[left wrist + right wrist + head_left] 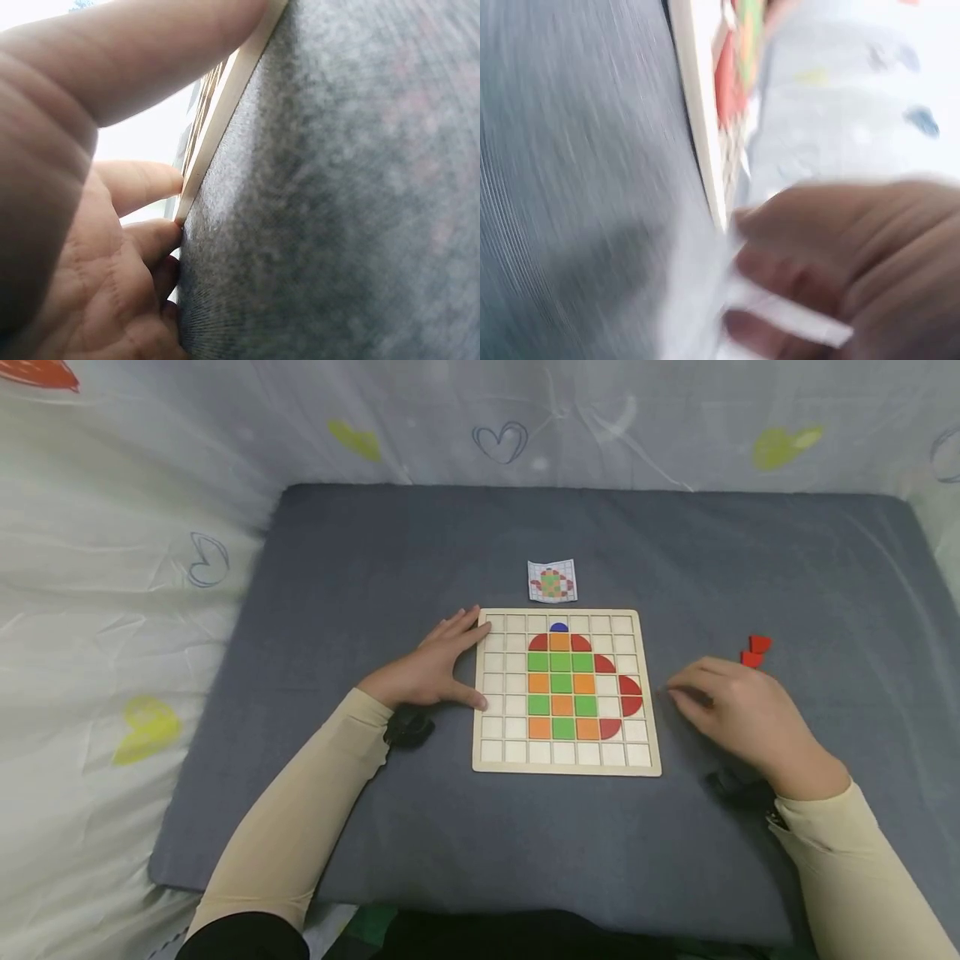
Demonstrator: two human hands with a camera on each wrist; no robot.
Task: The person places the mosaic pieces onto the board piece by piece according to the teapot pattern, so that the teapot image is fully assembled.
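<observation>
A square wooden grid board (566,769) lies on the table, with coloured tiles set in its cells. Green and orange squares (561,683) form the middle, and red rounded tiles (631,695) sit around them. A blue half-round tile (558,627) tops the pattern. My left hand (427,668) rests against the board's left edge, thumb and fingers spread. Just off the right edge, my right hand (738,718) hovers with bent fingers; whether a piece is between its fingertips is unclear, and the right wrist view is blurred. Loose red pieces (760,644) lie just beyond that hand.
A small printed card (552,582) with a similar coloured pattern lies behind the board. Dark grey cloth (390,560) covers the table. Pale fabric with painted shapes (570,427) hangs behind and at the sides.
</observation>
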